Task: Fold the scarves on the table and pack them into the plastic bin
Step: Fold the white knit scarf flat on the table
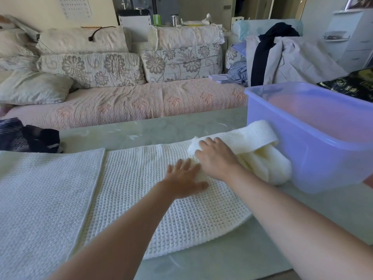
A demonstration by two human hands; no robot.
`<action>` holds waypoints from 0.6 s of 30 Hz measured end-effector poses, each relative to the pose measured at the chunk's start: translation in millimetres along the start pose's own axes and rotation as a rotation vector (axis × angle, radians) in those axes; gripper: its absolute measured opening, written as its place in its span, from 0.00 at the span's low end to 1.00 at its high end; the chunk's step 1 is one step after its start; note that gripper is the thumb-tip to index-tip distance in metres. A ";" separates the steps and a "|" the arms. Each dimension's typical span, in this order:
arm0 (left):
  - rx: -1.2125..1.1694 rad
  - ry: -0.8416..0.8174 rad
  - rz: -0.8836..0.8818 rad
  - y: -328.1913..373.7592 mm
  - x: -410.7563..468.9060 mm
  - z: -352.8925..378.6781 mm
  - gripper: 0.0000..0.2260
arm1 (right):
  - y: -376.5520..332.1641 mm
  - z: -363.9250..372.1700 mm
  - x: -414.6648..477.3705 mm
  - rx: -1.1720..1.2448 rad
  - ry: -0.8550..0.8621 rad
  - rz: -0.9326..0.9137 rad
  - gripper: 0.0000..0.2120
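Note:
A cream waffle-knit scarf (153,201) lies spread across the table, its right end bunched and folded over (260,142) against the bin. My left hand (184,179) presses flat on the scarf with fingers straight. My right hand (217,158) rests on the bunched part just right of it, fingers curled over the fabric edge. The translucent purple plastic bin (314,150) stands at the table's right side, apparently holding nothing. A pale grey knit scarf (44,195) lies flat on the left, its edge over the cream one.
A dark striped cloth (28,136) sits at the table's far left corner. Behind the table (232,259) runs a sofa (125,102) with floral cushions. Clothes are piled (282,57) on the sofa's right end, behind the bin.

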State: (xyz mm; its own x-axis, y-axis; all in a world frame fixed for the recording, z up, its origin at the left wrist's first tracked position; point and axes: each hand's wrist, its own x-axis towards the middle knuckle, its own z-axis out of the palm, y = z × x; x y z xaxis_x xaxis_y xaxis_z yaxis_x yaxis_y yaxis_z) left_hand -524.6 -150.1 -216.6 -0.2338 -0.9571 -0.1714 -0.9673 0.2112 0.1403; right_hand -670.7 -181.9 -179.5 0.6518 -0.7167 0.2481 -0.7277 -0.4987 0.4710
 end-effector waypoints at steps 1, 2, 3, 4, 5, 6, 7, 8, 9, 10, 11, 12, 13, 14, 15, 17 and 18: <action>-0.033 -0.022 0.016 0.9 1.9 4.2 0.39 | -4.3 3.2 6.1 0.023 0.046 -0.083 0.19; -0.112 0.000 0.029 0.5 1.6 6.2 0.40 | -7.8 8.5 13.0 0.055 0.005 -0.141 0.22; -0.252 0.048 0.041 -2.5 -1.1 5.0 0.38 | -10.4 15.4 18.8 0.073 -0.074 -0.126 0.22; -0.428 0.109 0.049 -8.5 -4.1 2.0 0.33 | -9.8 22.0 23.6 0.066 -0.212 -0.046 0.21; -0.571 0.163 0.044 -16.8 -6.6 -0.1 0.25 | -5.4 27.2 28.0 0.023 -0.300 0.050 0.22; -0.608 0.230 0.027 -27.6 -9.3 -0.8 0.19 | 0.2 30.9 30.3 -0.062 -0.374 0.130 0.23; -0.523 0.320 0.013 -40.2 -12.4 -1.1 0.17 | 4.3 34.5 30.9 -0.146 -0.444 0.204 0.25; -0.367 0.396 0.000 -53.6 -16.0 -0.2 0.17 | 7.0 37.4 30.5 -0.199 -0.502 0.272 0.26; -0.211 0.421 -0.023 -65.0 -19.5 0.7 0.18 | 10.4 38.7 30.7 -0.217 -0.538 0.323 0.27; -0.110 0.383 -0.060 -73.5 -22.7 1.6 0.20 | 12.8 36.5 31.5 -0.208 -0.540 0.357 0.28; -0.061 0.299 -0.104 -78.7 -26.4 2.4 0.23 | 12.5 31.8 33.6 -0.191 -0.507 0.374 0.27; -0.054 0.212 -0.136 -81.5 -28.8 4.4 0.25 | 10.8 27.2 36.6 -0.173 -0.436 0.367 0.26; -0.062 0.148 -0.148 -82.7 -30.5 7.2 0.27 | 8.3 24.4 40.4 -0.138 -0.331 0.328 0.25; -0.060 0.120 -0.145 -83.0 -31.3 9.9 0.28 | 5.1 23.9 44.3 -0.079 -0.231 0.241 0.24; -0.055 0.113 -0.142 -82.8 -31.1 11.4 0.29 | 0.2 25.5 47.0 0.006 -0.175 0.129 0.24; -0.065 0.108 -0.142 -82.4 -30.1 10.9 0.29 | -11.4 29.1 47.6 0.185 -0.226 -0.009 0.24; -0.084 0.110 -0.140 -83.1 -30.2 8.8 0.30 | -16.4 30.2 47.5 0.230 -0.299 0.004 0.24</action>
State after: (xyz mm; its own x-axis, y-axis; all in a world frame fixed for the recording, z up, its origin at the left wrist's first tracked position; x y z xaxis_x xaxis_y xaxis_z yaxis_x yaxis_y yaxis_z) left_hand -438.0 -137.1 -231.6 -0.0808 -0.9928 -0.0879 -0.9770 0.0615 0.2042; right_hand -634.3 -222.5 -201.1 0.5825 -0.8125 -0.0243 -0.7811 -0.5677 0.2601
